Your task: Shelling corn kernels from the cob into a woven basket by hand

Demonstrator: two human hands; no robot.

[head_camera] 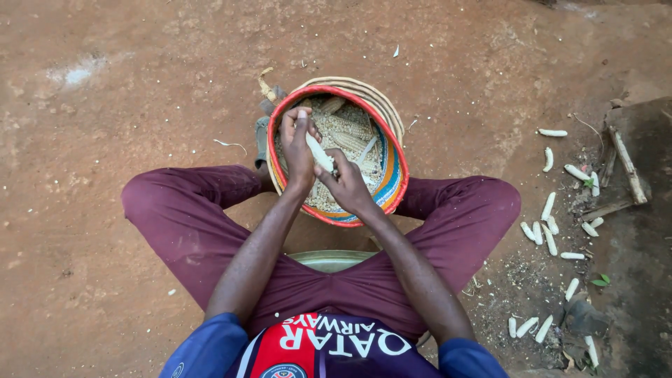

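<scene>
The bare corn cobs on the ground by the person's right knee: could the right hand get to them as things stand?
Probably yes, but not freely: the right hand grips a corn cob over the basket. Open ground leads to the bare cobs.

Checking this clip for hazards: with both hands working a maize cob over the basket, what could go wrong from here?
Loosened kernels may fly past the basket rim onto the dirt, since the cob sits high between the left hand and right hand. The basket, wedged only between the feet, might tip. Bare cobs scattered at the right could get underfoot.
</scene>
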